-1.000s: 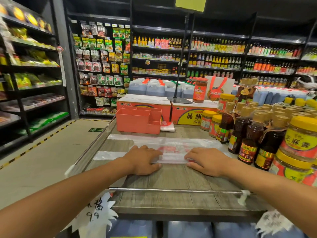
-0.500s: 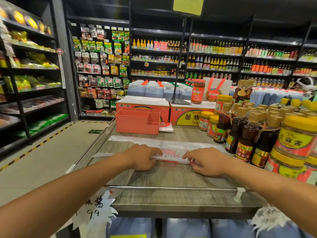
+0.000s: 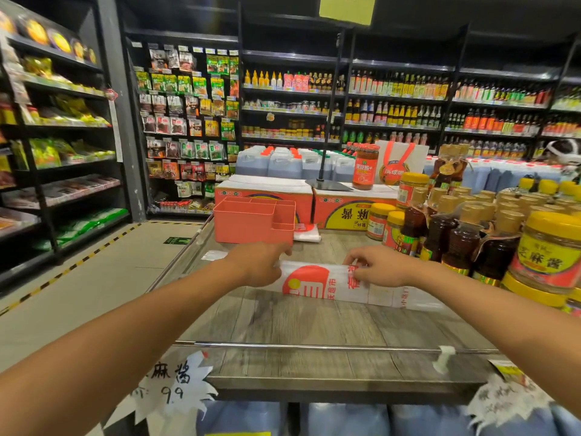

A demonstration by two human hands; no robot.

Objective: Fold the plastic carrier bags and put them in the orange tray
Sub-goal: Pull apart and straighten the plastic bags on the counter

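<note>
We've folded the carrier bag (image 3: pixel 317 286) narrower, left hand (image 3: pixel 261 265) and right hand (image 3: pixel 382 269) pinching it; orange tray (image 3: pixel 248 226) at 11 o'clock.

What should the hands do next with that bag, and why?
Probably fold its right end across toward the left. The plastic bag lies as a long narrow strip on the table, held at its far edge by the left hand and right hand, and looks too long for the orange tray behind it.
</note>
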